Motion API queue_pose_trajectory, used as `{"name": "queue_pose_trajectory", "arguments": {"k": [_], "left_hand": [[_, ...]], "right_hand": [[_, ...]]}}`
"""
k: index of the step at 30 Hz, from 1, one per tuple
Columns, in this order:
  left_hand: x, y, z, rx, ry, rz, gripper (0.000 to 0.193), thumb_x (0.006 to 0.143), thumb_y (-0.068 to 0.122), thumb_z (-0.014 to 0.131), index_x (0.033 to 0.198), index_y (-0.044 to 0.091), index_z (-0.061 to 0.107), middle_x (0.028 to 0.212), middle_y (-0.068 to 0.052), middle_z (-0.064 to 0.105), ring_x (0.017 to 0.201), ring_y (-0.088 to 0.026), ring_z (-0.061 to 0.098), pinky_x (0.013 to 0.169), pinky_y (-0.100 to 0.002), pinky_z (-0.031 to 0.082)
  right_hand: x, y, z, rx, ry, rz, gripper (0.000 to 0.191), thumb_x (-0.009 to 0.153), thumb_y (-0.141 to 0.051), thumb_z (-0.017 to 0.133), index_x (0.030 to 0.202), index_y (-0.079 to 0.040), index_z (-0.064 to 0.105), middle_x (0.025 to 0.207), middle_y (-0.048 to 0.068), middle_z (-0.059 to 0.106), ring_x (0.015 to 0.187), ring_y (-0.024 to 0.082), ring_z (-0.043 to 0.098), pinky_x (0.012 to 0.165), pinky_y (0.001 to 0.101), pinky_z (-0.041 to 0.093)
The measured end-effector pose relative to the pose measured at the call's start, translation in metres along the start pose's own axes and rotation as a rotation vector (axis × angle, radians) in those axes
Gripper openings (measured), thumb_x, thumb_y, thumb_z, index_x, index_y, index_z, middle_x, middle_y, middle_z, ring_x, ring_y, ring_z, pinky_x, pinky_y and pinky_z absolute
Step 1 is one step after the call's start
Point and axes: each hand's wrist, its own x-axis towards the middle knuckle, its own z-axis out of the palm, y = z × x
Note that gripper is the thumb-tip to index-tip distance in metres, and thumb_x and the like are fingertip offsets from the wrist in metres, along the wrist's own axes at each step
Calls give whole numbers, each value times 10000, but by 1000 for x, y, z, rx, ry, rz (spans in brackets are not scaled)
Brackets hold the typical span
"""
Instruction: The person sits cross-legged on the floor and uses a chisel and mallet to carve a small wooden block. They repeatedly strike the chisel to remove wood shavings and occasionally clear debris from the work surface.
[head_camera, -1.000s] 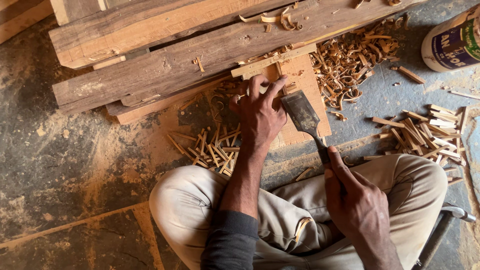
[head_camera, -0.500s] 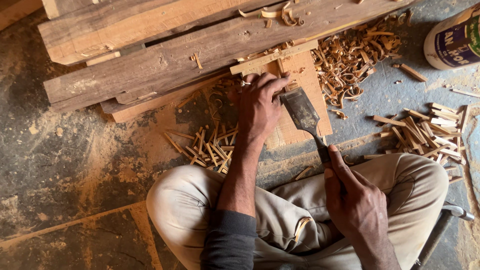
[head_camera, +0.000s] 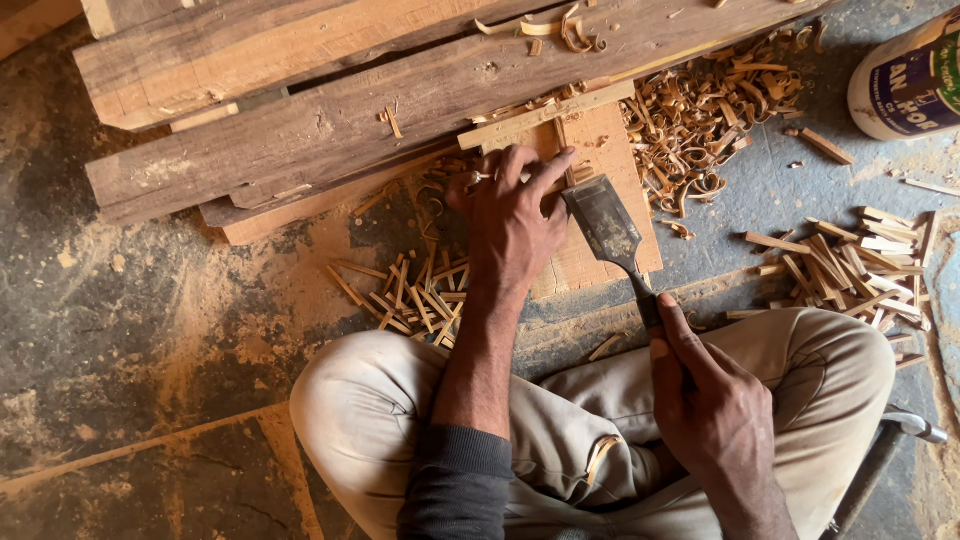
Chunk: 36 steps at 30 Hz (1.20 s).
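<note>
Left hand pins rough board; right hand grips flat-bladed chisel.

- The chisel has a broad metal blade, dull grey and stained, with no shine.
- The small board under it is bare, pale, unpainted wood with a rough, cut-up face.
- The long beams are weathered grey-brown wood, coarse and cracked.
- The shavings are thin curled wood, light tan.
- The sticks are split raw wood.
- The floor is rough, dark and matt, dusted with sawdust.
- The trousers are matt beige cloth.
- The tub looks like smooth white plastic.
</note>
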Motion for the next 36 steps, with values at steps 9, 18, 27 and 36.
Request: {"name": "queue_pose_trajectory", "arguments": {"k": [9,18,27,36], "left_hand": [[-2,-4,5,22,27,13,608,784,322,887,1347,359,661,1236,-17,591,1177,-228,576,1083,-587,323],[-3,-4,11,12,69,18,571,796,301,881,1323,359,670,1174,2,587,1162,-221,575,1096,-570,306],[-9,-7,33,-173,213,18,516,800,135,864,1239,358,708,1176,-13,533,1156,-211,549,1062,-477,445],[-15,-4,47,-270,241,36,251,805,104,867,831,279,688,870,64,503,890,-149,527,852,-386,452]], "right_hand": [[-2,-1,2,-103,-33,15,499,972,-291,626,1470,-263,601,837,117,748,600,281,705,506,417,545],[-6,-8,8,-114,-22,84,488,980,-298,619,1467,-266,605,745,115,707,538,288,676,476,436,511],[-3,-20,7,-238,-97,88,528,972,-328,579,1497,-277,541,708,189,697,503,374,668,427,508,512],[-4,-19,26,-285,-101,79,598,965,-313,576,1550,-242,471,708,220,688,493,375,665,417,507,519]]}}
